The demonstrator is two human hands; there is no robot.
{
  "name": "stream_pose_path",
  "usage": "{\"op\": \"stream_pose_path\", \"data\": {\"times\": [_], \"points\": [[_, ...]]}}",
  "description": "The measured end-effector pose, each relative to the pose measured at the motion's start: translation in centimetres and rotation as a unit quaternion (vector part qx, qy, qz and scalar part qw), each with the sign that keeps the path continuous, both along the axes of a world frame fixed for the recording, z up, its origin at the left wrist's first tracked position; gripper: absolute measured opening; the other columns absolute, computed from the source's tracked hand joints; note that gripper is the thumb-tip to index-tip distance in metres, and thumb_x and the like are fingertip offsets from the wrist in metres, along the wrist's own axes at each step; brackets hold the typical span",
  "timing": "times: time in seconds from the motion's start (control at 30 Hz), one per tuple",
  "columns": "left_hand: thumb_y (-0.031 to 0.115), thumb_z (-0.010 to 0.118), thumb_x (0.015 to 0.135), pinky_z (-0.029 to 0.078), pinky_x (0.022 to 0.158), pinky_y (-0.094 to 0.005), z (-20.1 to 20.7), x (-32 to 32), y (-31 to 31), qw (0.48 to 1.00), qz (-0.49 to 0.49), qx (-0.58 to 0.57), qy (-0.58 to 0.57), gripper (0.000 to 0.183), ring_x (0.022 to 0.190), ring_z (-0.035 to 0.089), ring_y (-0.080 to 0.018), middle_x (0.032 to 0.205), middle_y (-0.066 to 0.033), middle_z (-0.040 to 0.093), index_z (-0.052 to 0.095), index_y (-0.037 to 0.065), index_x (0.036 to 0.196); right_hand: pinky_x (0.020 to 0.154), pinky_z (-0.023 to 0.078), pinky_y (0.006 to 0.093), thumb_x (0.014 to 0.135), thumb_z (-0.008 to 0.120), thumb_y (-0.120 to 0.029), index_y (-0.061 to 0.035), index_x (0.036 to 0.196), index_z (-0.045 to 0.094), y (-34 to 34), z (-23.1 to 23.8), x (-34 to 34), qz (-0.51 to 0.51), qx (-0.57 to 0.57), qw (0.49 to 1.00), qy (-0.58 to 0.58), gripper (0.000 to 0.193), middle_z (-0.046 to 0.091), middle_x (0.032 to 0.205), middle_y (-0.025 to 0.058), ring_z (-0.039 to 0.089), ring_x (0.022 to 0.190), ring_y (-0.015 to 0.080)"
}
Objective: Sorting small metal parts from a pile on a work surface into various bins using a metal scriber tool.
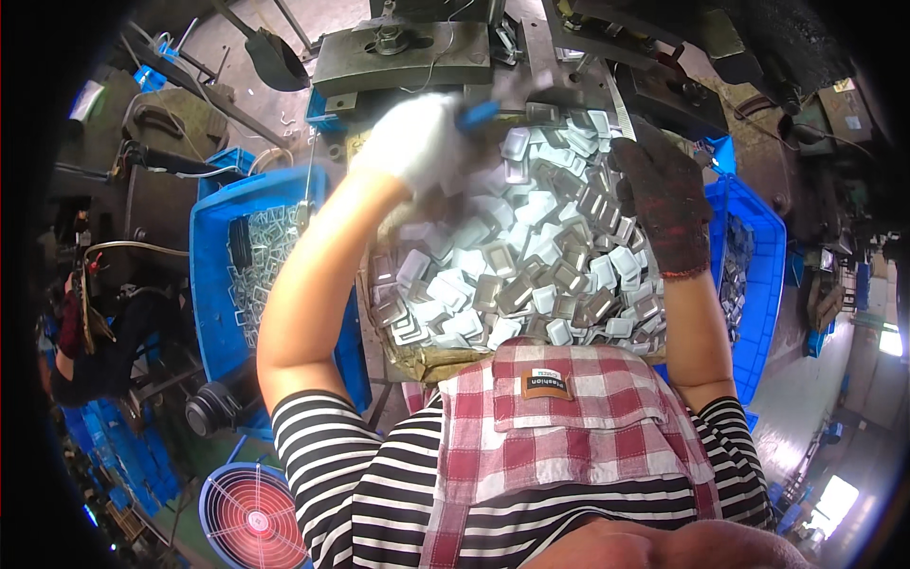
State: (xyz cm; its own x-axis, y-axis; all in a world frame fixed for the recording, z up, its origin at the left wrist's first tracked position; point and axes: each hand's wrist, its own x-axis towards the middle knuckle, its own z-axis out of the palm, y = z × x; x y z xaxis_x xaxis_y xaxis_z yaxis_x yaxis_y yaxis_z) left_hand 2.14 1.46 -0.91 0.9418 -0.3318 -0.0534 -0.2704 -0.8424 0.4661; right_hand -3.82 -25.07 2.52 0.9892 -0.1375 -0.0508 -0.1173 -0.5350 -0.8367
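My left hand, in a white glove, is raised at the far left of a heap of small metal pieces. It grips a short blue tool, smeared by motion, so its kind is unclear. My right hand, in a dark glove with reddish patches, reaches to the far right of the heap, beside the machine's metal block. Its fingertips are lost against the dark metal, and whether they hold anything is hidden. The pieces are shallow, rectangular and silvery grey, piled up against my checked apron.
A blue bin of wire-like metal frames stands at left; another blue bin with metal parts is at right. Heavy machine tooling spans the far side. A round red fan stands at lower left. Another person's arm shows far left.
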Motion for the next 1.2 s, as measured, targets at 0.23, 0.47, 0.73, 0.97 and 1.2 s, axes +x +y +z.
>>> {"op": "stream_pose_path", "data": {"times": [0.23,0.47,0.73,0.97,1.2], "points": [[0.017,0.070,0.079,0.053,0.083,-0.0455,-3.2,-4.4,2.2,0.993,-0.105,0.032,-0.050,0.039,0.094,0.066,-0.0376,0.097,-0.0196,0.066,0.061,0.005,0.115,0.072,0.054,0.0404,0.078,0.070,-0.013,-0.0127,0.105,0.067,-0.9,-1.9,-0.3,0.112,-0.193,0.970,-0.099,0.028,0.067,0.104,0.0109,0.066,0.086,0.0261],[0.005,0.060,0.081,0.053,0.077,-0.0454,-2.5,-5.7,4.0,0.988,-0.010,0.105,-0.113,0.025,0.086,0.067,-0.0385,0.090,-0.0200,0.066,0.060,0.004,0.106,0.053,0.048,0.0264,0.089,0.066,-0.010,-0.0093,0.119,0.067,-1.1,1.4,-3.3,-0.032,-0.101,0.994,0.000,0.030,0.068,0.094,0.0063,0.061,0.059,0.0103],[0.034,0.078,0.085,0.053,0.068,-0.0306,-4.9,-4.6,4.0,0.933,0.247,-0.258,0.053,0.035,0.069,0.065,-0.0167,0.085,-0.0097,0.072,0.069,0.004,0.101,0.050,0.047,0.0238,0.094,0.066,-0.013,-0.0071,0.134,0.061,0.6,0.5,-8.6,-0.002,0.095,0.991,0.098,0.041,0.067,0.079,0.0041,0.055,0.056,0.0046],[0.020,0.070,0.092,0.049,0.057,-0.0241,-2.6,-5.9,0.5,0.819,0.233,-0.496,0.171,0.023,0.061,0.062,-0.0109,0.081,-0.0096,0.072,0.065,0.000,0.102,0.053,0.048,0.0232,0.095,0.067,-0.015,-0.0031,0.136,0.058,2.3,0.6,-9.8,0.098,0.132,0.972,0.168,0.043,0.068,0.082,0.0020,0.055,0.058,0.0046],[0.019,0.068,0.093,0.049,0.053,-0.0241,-2.9,-6.0,0.1,0.803,0.225,-0.519,0.187,0.021,0.059,0.063,-0.0120,0.080,-0.0116,0.072,0.063,0.000,0.101,0.052,0.046,0.0242,0.095,0.065,-0.014,-0.0043,0.136,0.059,2.4,0.1,-9.8,0.106,0.113,0.976,0.155,0.042,0.066,0.076,0.0019,0.053,0.055,0.0047]]}}
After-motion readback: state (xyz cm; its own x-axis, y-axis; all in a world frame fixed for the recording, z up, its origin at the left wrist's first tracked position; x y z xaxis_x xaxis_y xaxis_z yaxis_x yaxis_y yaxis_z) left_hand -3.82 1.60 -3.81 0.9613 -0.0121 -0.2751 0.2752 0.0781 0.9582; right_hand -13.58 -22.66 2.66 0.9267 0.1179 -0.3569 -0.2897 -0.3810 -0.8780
